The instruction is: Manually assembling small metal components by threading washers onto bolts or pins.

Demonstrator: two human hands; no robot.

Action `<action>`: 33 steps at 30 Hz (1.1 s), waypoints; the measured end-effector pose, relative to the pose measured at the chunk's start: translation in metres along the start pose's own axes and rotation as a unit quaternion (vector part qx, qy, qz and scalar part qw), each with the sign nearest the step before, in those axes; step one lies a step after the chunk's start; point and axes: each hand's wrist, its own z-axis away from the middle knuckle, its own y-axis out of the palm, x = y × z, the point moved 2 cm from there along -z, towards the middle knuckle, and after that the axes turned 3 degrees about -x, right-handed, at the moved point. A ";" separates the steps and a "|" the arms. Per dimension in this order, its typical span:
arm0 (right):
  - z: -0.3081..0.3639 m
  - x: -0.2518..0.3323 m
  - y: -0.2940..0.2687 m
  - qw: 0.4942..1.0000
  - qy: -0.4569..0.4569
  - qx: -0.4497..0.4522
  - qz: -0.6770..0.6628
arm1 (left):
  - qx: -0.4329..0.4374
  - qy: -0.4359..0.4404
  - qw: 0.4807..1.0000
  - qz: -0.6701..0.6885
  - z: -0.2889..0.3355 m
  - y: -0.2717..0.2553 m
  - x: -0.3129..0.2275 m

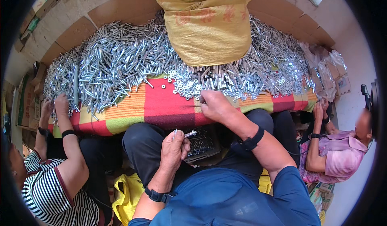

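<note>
My left hand (172, 150) is closed in front of my body, gripping a silvery metal bolt (190, 134) between thumb and fingers. The bolt's end sticks out to the right, with what looks like a nut or sleeve on it. At the table edge my right hand (217, 106) is curled shut beside loose nuts and washers (187, 90); what its fingers pinch, if anything, is hidden. Beyond both hands a large heap of bolts (117, 65) spreads over a checkered cloth (161, 103). Under the edge, an open box (197, 158) has more bolts in it.
A yellow woven sack (207, 32) hangs over the middle of the heap, backed by cardboard (125, 10). Two people (52, 177) (334, 151) sit close on either side, hands at the heap's ends. Plastic bags (328, 67) lie at the right end; yellow bags (128, 198) lie below.
</note>
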 end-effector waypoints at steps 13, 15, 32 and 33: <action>0.048 0.071 -0.037 0.887 0.096 0.173 -0.418 | -0.022 -0.018 0.999 -0.015 0.001 -0.001 -0.002; 0.049 0.070 -0.038 0.918 0.048 0.134 -0.369 | -0.006 -0.001 1.000 -0.021 -0.002 0.003 -0.002; 0.066 0.079 -0.022 0.919 0.118 0.095 -0.364 | 0.008 0.010 1.000 -0.023 -0.003 -0.003 -0.001; 0.067 0.077 -0.022 0.914 0.131 0.101 -0.370 | 0.009 0.010 1.000 -0.022 -0.003 -0.002 0.000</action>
